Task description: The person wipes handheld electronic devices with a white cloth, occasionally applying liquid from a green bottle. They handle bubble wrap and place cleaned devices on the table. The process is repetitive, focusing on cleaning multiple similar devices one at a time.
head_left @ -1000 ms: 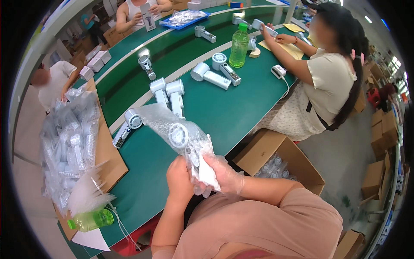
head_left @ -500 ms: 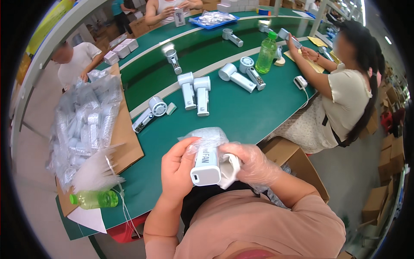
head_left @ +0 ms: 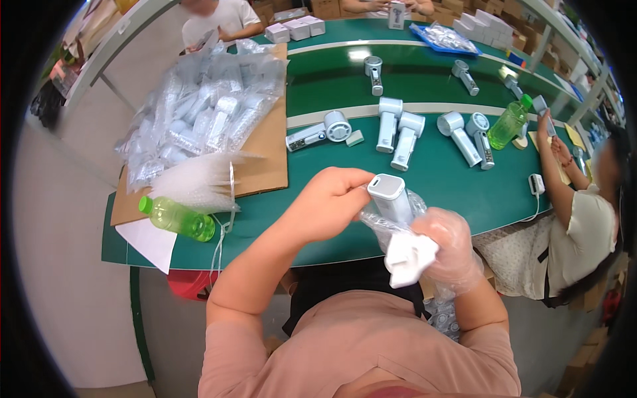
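A white handheld fan (head_left: 391, 197) is in front of me, handle end up, its lower part inside a clear bubble-wrap bag (head_left: 379, 227). My left hand (head_left: 335, 202) is bare and closed, pinching the bag's edge beside the handle. My right hand (head_left: 452, 247), in a thin clear glove, is wrapped round the bagged fan from the right. A crumpled white cloth (head_left: 410, 257) is also in it. The fan's head is hidden by the bag, cloth and fingers. Beyond my hands, several more handheld fans (head_left: 407, 140) lie on the green table (head_left: 318, 222).
Bagged fans (head_left: 222, 113) are heaped on cardboard (head_left: 269, 166) at left, near a stack of empty bubble bags (head_left: 196, 182) and a lying green bottle (head_left: 178, 217). Another green bottle (head_left: 509, 123) stands at right, near a co-worker (head_left: 564, 219). A conveyor belt (head_left: 438, 83) runs behind.
The fan has tipped from pointing its handle end at me to handle end up. My left hand has gone from the fan's side to the bag's edge. The view has swung left.
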A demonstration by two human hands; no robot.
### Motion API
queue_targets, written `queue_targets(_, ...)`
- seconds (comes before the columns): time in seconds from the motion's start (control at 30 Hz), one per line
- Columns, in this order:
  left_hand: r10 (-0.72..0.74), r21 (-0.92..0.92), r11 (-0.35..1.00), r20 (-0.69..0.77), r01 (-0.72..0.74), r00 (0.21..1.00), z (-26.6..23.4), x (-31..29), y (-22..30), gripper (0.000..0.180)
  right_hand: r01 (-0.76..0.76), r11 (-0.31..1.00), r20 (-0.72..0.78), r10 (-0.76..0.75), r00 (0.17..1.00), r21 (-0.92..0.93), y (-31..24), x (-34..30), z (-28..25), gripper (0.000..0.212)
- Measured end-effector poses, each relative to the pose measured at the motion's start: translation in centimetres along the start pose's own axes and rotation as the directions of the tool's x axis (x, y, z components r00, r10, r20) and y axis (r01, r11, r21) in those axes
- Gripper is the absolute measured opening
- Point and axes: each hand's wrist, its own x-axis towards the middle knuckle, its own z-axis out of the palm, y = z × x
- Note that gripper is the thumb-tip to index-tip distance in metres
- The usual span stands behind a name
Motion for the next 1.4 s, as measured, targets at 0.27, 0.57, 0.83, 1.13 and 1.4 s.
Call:
queue_targets(0.27,0.225,0.193,0.959,-0.083,-0.206,0.971,-1.0,3.9,-3.3,0.028,-0.078,0.989,0.114,0.063,0.991,0.129,1.4,0.6,0.2,0.023)
queue_targets(0.57,0.203,0.403,0.914,-0.573,0.057,0.794,-17.0,9.7,3.3,0.024,-0.240,0.341,-0.121,0.766,0.631,0.909,10.6,-1.8,-0.3,0.043)
queue_targets(0.83,0.541,0.638,0.389,-0.742,0.664,0.396,-40.6,6.9,-4.6,0.036,0.089,-0.205,0.111,0.790,0.603,0.975,15.2,-3.3,-0.8,0.060)
queue_targets(1.13,0.189,0.844,0.530,-0.208,0.079,0.960,-12.6,29.2,-6.7,0.041,0.345,-0.362,0.026,0.722,0.691,0.866,18.3,2.2,0.0,0.066)
queue_targets(1.4,-0.013,0.814,0.517,-0.301,0.264,0.953,-8.2,37.7,-12.2,0.036,0.407,-0.289,0.015,0.829,0.558,0.867,20.8,0.4,-0.6,0.065)
